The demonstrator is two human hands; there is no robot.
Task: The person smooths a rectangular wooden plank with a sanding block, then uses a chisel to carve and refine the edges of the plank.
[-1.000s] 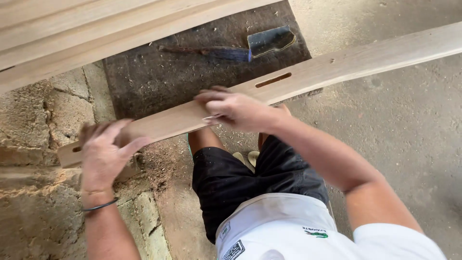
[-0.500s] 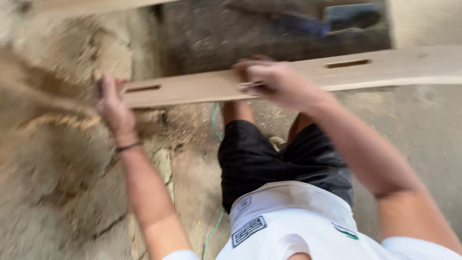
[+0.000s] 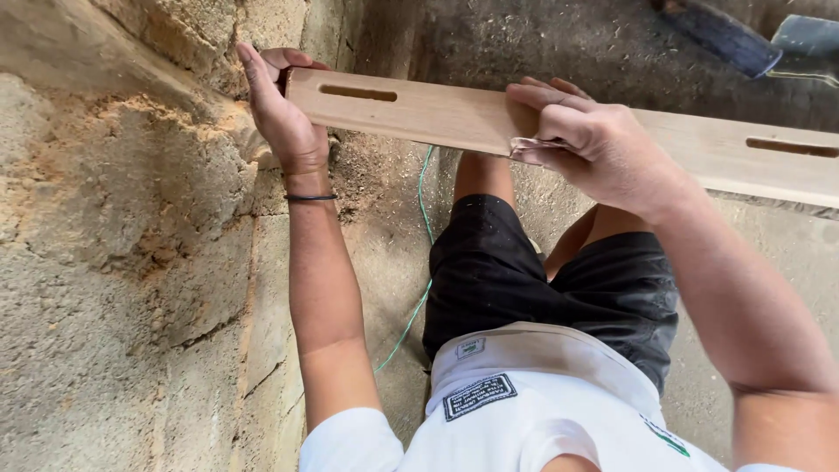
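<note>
A long pale wooden board (image 3: 437, 114) with slot-shaped mortises runs across the view at waist height. My left hand (image 3: 284, 118) grips its left end, fingers wrapped over the end grain, a dark band on the wrist. My right hand (image 3: 590, 140) presses on the board's near edge near the middle, pinching a small scrap of what looks like sandpaper (image 3: 529, 150) against the wood. A second mortise (image 3: 791, 147) shows at the far right of the board.
A rough stone and mortar wall (image 3: 122, 236) dusted with sawdust fills the left side. A dark mat (image 3: 559, 44) lies on the concrete floor beyond the board, with a dark-handled tool (image 3: 743, 39) on it. A thin green cord (image 3: 419, 262) trails down by my legs.
The view has swung left and down. My left hand moved from resting on the board's face to gripping its end. The board now lies closer to level, and my right hand stays on its edge.
</note>
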